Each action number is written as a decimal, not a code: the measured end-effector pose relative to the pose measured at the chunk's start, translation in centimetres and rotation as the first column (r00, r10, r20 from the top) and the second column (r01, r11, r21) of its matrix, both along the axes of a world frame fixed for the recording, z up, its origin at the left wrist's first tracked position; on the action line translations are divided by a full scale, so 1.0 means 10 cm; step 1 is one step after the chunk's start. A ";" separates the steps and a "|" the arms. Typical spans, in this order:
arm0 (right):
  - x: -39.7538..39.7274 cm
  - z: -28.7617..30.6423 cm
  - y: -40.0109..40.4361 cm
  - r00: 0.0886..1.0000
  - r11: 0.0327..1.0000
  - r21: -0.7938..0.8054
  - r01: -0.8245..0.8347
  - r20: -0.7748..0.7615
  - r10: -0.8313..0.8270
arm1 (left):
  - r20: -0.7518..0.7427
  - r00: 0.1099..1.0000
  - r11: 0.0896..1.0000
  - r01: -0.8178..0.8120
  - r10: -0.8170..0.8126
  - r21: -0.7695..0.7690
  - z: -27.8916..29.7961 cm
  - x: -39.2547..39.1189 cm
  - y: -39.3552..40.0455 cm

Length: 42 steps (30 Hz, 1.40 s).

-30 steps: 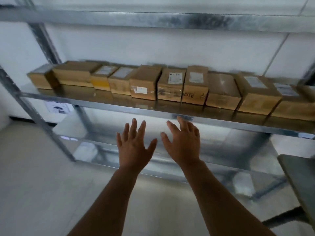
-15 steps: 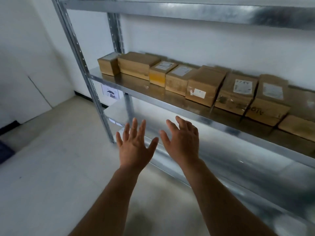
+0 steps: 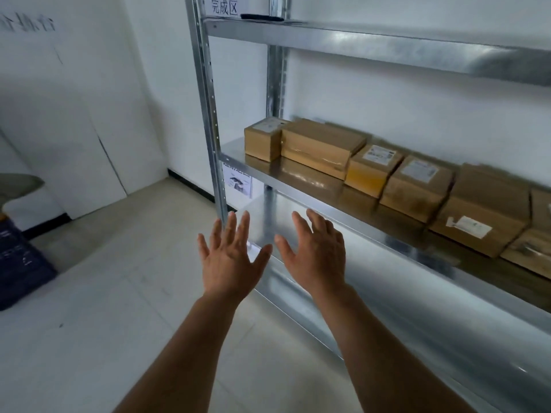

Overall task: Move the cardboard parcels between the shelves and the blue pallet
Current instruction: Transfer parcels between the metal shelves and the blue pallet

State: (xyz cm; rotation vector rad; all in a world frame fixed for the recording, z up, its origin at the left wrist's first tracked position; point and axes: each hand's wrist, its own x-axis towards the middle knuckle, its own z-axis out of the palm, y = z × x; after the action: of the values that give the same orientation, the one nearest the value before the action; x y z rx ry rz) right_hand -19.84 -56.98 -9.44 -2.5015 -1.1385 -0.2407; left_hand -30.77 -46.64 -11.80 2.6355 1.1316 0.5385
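Observation:
Several cardboard parcels stand in a row on the middle shelf of a metal rack, from a small box at the left end, past a long flat box and a yellow-sided box, to a large box at the right. My left hand and my right hand are held out side by side, fingers spread, holding nothing, in front of the rack below that shelf. A dark blue pallet shows at the left edge, partly cut off.
The rack's upright post stands just beyond my left hand. A bare lower shelf runs under the parcels and an upper shelf above them. White wall panels lean at the left; pale floor tiles spread below.
The view has swung to the left: the parcels have slid to the right of the frame and the rack's left post, the wall and the blue pallet have come into sight. Both hands stay spread.

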 end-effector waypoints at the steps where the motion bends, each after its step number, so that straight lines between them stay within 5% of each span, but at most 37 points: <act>1: -0.01 0.00 0.15 1.000 1.000 0.001 -0.003 -0.004 0.003 | -0.003 1.000 1.000 0.002 -0.002 0.007 0.00 0.00 0.15; 13: 0.54 -0.08 1.54 1.000 0.997 -0.076 0.013 0.005 -0.012 | 0.022 0.999 1.000 0.024 -0.024 -0.004 -0.14 0.58 1.55; 23: 1.72 0.03 2.69 0.994 0.992 0.075 0.100 -0.046 -0.096 | 0.059 0.988 0.990 0.143 -0.143 0.010 0.17 1.81 2.79; 32: 2.52 -0.15 3.33 0.970 0.975 0.063 0.214 -0.129 -0.204 | 0.088 0.963 0.954 0.266 -0.255 -0.137 0.05 2.64 3.58; 36: 2.70 -0.19 3.57 0.928 0.927 0.111 0.358 -0.152 -0.340 | 0.155 0.924 0.907 0.375 -0.349 -0.193 0.09 3.01 3.94; 42: 2.88 -0.20 3.94 0.797 0.832 0.121 0.541 -0.391 -0.461 | 0.210 0.887 0.834 0.458 -0.410 -0.307 0.11 3.41 4.33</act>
State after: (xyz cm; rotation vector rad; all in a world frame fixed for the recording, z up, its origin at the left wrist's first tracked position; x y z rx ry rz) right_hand 8.93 -17.62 -11.46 -2.4574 -0.2647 -0.0556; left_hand 3.29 -3.36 -10.69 2.3836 0.4933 0.3721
